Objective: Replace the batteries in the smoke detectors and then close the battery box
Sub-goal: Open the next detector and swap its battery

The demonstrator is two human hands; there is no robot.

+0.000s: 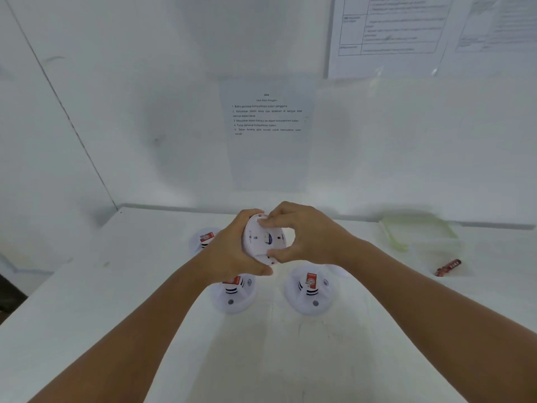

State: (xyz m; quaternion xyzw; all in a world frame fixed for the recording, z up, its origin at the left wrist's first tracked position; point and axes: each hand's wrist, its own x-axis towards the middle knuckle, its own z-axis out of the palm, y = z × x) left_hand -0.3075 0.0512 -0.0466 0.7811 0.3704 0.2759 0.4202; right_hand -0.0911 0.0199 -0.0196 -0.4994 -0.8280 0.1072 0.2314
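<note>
Both hands hold one detector up: left hand grips it, right hand pinches its back. It could slip and fall on the detectors below.

Two detectors side by side on the table (battery far right).

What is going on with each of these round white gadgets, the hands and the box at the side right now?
Held smoke detector: lifted, back side showing.
Left hand: grips it.
Right hand: pinches it.
Three other detectors: face up on table.
Battery box: open.
</note>
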